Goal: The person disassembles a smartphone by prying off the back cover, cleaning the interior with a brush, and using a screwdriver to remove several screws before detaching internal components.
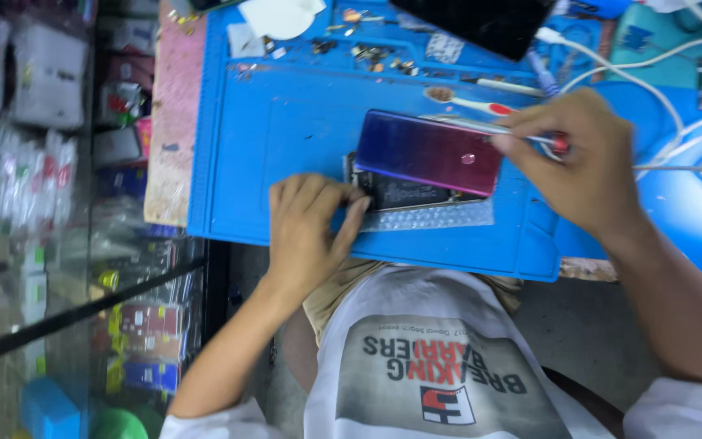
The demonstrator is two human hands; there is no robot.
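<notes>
the left hand [306, 232] presses flat on the open phone [404, 195] so it stays put on the blue mat [286, 130]. the right hand [582, 162], at three o'clock, is closed on a thin tool [489, 128] (its tip under the purple back cover [431, 152]).

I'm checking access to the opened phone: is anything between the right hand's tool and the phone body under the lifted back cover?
Yes. The purple back cover lies over most of the phone body. The right hand holds a thin tool across the cover's top edge; the left hand presses the phone's near end.
</notes>
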